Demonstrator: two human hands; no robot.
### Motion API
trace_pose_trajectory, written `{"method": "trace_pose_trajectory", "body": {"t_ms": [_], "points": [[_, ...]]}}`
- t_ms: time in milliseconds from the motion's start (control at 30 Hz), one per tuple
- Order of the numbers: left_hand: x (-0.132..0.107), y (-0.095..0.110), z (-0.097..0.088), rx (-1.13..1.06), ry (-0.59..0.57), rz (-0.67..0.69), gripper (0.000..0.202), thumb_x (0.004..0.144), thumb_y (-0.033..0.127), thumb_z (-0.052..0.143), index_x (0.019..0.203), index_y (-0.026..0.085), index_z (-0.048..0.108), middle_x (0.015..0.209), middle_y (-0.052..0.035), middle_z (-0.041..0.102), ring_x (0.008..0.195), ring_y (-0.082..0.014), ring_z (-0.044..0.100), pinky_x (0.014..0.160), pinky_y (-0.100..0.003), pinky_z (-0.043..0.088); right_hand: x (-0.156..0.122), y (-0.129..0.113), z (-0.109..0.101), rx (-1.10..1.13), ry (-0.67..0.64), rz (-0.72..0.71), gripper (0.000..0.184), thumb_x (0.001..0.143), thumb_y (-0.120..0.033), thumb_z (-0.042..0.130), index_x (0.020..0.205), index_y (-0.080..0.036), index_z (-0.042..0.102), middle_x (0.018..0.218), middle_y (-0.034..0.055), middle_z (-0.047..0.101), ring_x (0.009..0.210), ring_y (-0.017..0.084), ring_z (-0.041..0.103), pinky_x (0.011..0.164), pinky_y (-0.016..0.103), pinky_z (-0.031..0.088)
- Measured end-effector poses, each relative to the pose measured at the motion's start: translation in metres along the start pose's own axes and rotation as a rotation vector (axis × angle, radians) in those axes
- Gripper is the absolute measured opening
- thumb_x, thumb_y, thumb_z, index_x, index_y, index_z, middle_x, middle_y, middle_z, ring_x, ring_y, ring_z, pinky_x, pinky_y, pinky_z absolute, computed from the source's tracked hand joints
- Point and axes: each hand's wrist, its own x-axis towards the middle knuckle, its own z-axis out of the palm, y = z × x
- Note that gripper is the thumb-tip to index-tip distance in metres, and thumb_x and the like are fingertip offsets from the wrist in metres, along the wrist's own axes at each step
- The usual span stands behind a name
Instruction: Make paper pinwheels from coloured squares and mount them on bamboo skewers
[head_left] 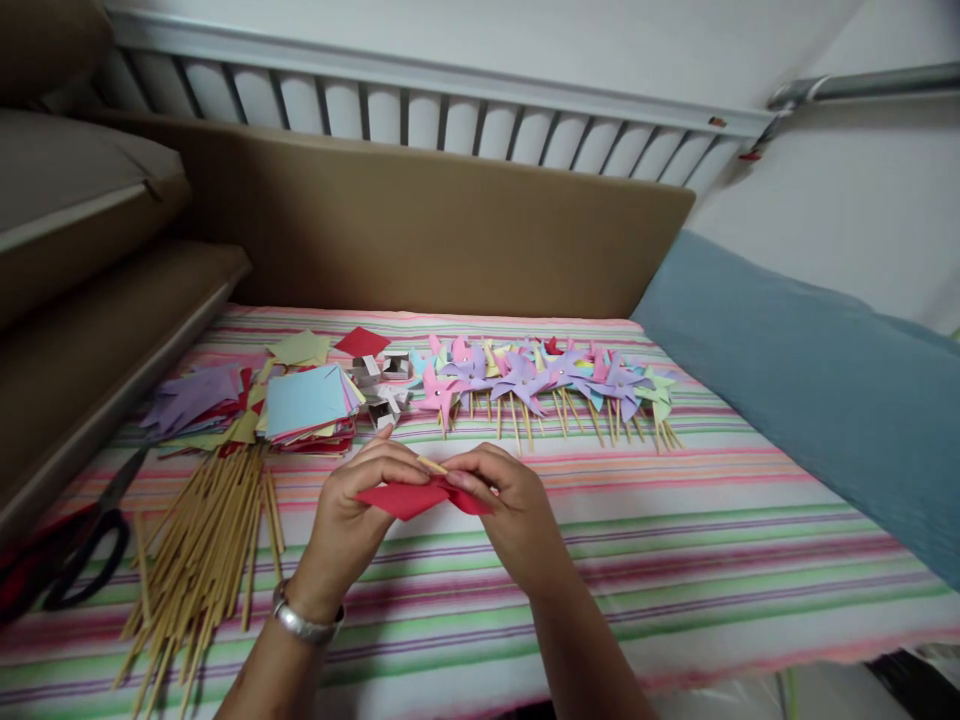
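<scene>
A red paper pinwheel (405, 500) is held between my two hands above the striped cloth. My left hand (358, 500) is closed on its left side, the fingertips near the middle. From the right, my right hand (511, 500) pinches the paper with thumb and fingers. The tip of a thin wooden stick (433, 466) shows behind the paper at the fingertips; the rest of it is hidden. Just beyond the hands lie small open boxes (385, 408) and several finished pinwheels (525, 376) on sticks, in purple, pink, blue, yellow and green.
Left of the hands lies a pile of wooden sticks (206, 550), with black-handled scissors (94, 550) beside it. Stacks of coloured paper squares (304, 400) and cut purple paper (191, 398) sit behind. Brown cushions (420, 225) border the striped cloth (675, 560); blue fabric (810, 370) lies right.
</scene>
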Motion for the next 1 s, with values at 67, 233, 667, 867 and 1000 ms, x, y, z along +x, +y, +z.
{"method": "trace_pose_trajectory", "body": {"t_ms": [67, 233, 667, 867, 1000], "points": [[0.000, -0.001, -0.001, 0.009, 0.001, 0.021, 0.010, 0.074, 0.016, 0.065, 0.077, 0.024, 0.071, 0.081, -0.0032, 0.070, 0.080, -0.0194, 0.063, 0.103, -0.044, 0.028, 0.000, -0.001, 0.002, 0.002, 0.003, 0.000, 0.014, 0.081, -0.021, 0.057, 0.079, -0.023, 0.071, 0.073, 0.0010, 0.061, 0.071, 0.015, 0.056, 0.065, 0.026, 0.040], [0.000, -0.006, -0.002, 0.036, -0.020, 0.092, 0.012, 0.075, 0.014, 0.064, 0.080, 0.023, 0.069, 0.081, -0.0022, 0.070, 0.080, -0.0181, 0.062, 0.103, -0.046, 0.028, 0.000, -0.001, 0.003, 0.003, -0.009, -0.035, 0.014, 0.082, -0.019, 0.057, 0.079, -0.021, 0.070, 0.074, 0.0013, 0.062, 0.072, 0.015, 0.056, 0.066, 0.025, 0.041], [-0.002, -0.012, -0.002, 0.054, -0.022, 0.083, 0.012, 0.077, 0.017, 0.063, 0.082, 0.025, 0.070, 0.081, -0.0010, 0.067, 0.078, -0.0163, 0.061, 0.104, -0.045, 0.028, -0.001, -0.001, 0.002, -0.025, -0.057, -0.045, 0.016, 0.084, -0.018, 0.054, 0.084, -0.021, 0.070, 0.077, 0.0016, 0.063, 0.076, 0.015, 0.058, 0.068, 0.025, 0.042], [-0.002, -0.012, -0.003, 0.051, -0.007, 0.091, 0.012, 0.076, 0.017, 0.064, 0.082, 0.025, 0.070, 0.081, -0.0012, 0.067, 0.078, -0.0167, 0.061, 0.103, -0.045, 0.029, -0.002, 0.000, 0.001, -0.032, -0.061, -0.050, 0.016, 0.084, -0.018, 0.054, 0.085, -0.021, 0.070, 0.076, 0.0014, 0.063, 0.075, 0.014, 0.057, 0.067, 0.025, 0.041], [-0.002, -0.013, -0.002, 0.047, -0.010, 0.093, 0.012, 0.076, 0.016, 0.064, 0.082, 0.025, 0.070, 0.081, -0.0012, 0.067, 0.079, -0.0167, 0.061, 0.104, -0.046, 0.028, -0.002, 0.000, 0.001, -0.037, -0.064, -0.054, 0.016, 0.084, -0.018, 0.054, 0.084, -0.021, 0.070, 0.077, 0.0019, 0.063, 0.075, 0.015, 0.058, 0.067, 0.025, 0.041]]}}
